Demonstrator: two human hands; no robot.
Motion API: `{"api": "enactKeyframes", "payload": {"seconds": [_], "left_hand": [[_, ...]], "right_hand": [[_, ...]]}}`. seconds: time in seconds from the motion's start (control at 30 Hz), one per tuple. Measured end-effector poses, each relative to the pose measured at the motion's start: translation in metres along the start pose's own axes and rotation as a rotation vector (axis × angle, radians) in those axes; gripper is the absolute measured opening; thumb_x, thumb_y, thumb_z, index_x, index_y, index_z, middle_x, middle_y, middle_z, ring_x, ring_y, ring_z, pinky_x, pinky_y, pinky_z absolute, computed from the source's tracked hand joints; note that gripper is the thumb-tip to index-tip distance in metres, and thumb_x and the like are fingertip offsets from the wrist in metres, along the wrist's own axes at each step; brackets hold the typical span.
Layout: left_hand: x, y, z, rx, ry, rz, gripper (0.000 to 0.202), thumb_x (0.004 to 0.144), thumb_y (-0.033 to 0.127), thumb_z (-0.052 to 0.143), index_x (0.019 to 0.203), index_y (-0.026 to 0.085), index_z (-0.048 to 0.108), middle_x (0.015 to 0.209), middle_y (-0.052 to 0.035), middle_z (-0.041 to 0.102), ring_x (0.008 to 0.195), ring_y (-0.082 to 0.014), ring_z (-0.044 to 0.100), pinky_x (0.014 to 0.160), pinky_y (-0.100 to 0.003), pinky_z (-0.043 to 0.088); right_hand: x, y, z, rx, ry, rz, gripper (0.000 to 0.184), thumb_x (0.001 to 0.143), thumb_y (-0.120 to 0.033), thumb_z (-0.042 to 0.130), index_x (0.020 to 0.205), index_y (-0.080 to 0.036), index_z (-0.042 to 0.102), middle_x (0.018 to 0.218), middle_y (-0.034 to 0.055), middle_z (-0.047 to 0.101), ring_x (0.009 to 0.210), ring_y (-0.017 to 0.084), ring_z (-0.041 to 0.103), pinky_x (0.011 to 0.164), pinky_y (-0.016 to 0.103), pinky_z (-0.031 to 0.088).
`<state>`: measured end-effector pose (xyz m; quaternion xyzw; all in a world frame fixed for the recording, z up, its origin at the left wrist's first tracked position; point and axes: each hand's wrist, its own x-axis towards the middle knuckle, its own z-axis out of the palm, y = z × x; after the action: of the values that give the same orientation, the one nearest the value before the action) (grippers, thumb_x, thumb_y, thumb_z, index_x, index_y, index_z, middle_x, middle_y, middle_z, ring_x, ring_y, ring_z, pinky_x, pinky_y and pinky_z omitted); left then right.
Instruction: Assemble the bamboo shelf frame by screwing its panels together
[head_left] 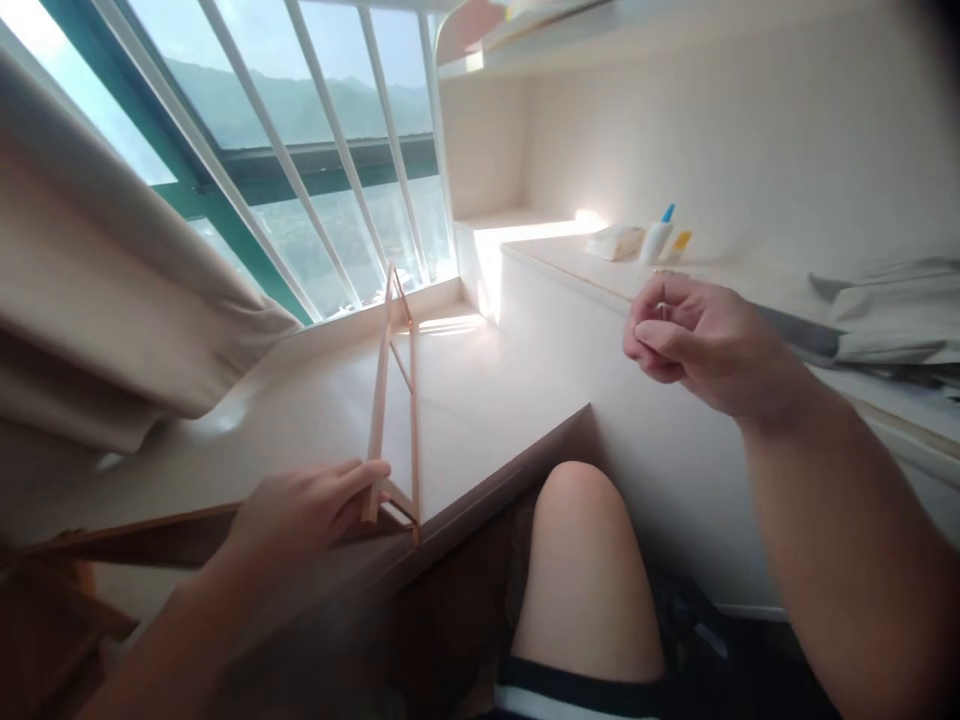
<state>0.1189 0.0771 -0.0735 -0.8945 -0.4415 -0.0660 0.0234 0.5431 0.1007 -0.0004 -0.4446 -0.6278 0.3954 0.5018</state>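
A light wooden frame [379, 400] with thin strips and crossbars stands upright on the pale desktop by the window. My left hand [315, 505] grips its near lower end, with the thumb side and index finger around the strip. In mid-air over the edge of the ledge on the right is my right hand [690, 335]. Its fingers are curled and pressed to the thumb; whatever they may hold is hidden or too small to make out. The frame and my right hand are well apart.
A white bottle with a blue tip [656, 240], a yellow-capped item [680, 243] and a small white packet [615, 242] stand on the right ledge. Grey folded cloth [900, 310] lies farther right. A curtain [112, 280] hangs left of the barred window. My knee [581, 550] is below the desk edge.
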Motion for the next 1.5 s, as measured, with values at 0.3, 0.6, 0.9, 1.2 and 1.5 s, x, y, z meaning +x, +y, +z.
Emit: {"api": "enactKeyframes", "payload": {"seconds": [0.3, 0.6, 0.9, 1.2, 1.5], "left_hand": [[-0.002, 0.005, 0.004, 0.187, -0.067, -0.057, 0.025, 0.093, 0.036, 0.045, 0.113, 0.035, 0.06, 0.106, 0.0061, 0.074, 0.084, -0.0172, 0.07, 0.059, -0.026, 0.037], [-0.001, 0.008, 0.003, 0.173, -0.057, -0.071, 0.029, 0.089, 0.027, 0.046, 0.113, 0.033, 0.062, 0.105, 0.005, 0.074, 0.083, -0.0164, 0.069, 0.06, -0.026, 0.036], [-0.001, 0.009, 0.006, 0.15, -0.04, -0.084, 0.032, 0.088, 0.024, 0.045, 0.114, 0.032, 0.063, 0.103, 0.0048, 0.075, 0.082, -0.0142, 0.069, 0.064, -0.025, 0.038], [-0.001, 0.008, 0.008, 0.159, -0.011, -0.079, 0.03, 0.088, 0.025, 0.047, 0.112, 0.033, 0.064, 0.104, 0.0048, 0.074, 0.082, -0.0155, 0.068, 0.064, -0.025, 0.037], [0.0, 0.01, 0.009, 0.145, -0.003, -0.093, 0.031, 0.088, 0.023, 0.047, 0.111, 0.033, 0.065, 0.097, 0.0046, 0.075, 0.077, -0.0143, 0.068, 0.063, -0.025, 0.038]], "right_hand": [[-0.076, 0.151, 0.186, 0.506, -0.101, 0.419, 0.026, 0.073, -0.042, 0.075, 0.079, -0.019, 0.065, 0.067, 0.0032, 0.068, 0.041, 0.006, 0.034, 0.037, 0.024, 0.02], [-0.114, 0.229, 0.277, 0.533, -0.086, 0.499, 0.025, 0.066, -0.038, 0.079, 0.078, -0.018, 0.07, 0.073, 0.0048, 0.074, 0.041, 0.009, 0.046, 0.039, 0.023, 0.025], [-0.108, 0.241, 0.293, 0.573, 0.004, 0.554, 0.03, 0.067, -0.044, 0.076, 0.074, -0.016, 0.07, 0.068, 0.0043, 0.072, 0.036, 0.007, 0.036, 0.037, 0.024, 0.023], [-0.113, 0.243, 0.303, 0.494, 0.065, 0.48, 0.019, 0.07, -0.038, 0.075, 0.072, -0.019, 0.074, 0.068, 0.0039, 0.072, 0.064, 0.019, 0.064, 0.061, 0.03, 0.047], [-0.117, 0.241, 0.308, 0.484, 0.114, 0.467, 0.02, 0.072, -0.038, 0.074, 0.077, -0.019, 0.076, 0.066, 0.0028, 0.071, 0.066, 0.02, 0.064, 0.069, 0.032, 0.05]]}}
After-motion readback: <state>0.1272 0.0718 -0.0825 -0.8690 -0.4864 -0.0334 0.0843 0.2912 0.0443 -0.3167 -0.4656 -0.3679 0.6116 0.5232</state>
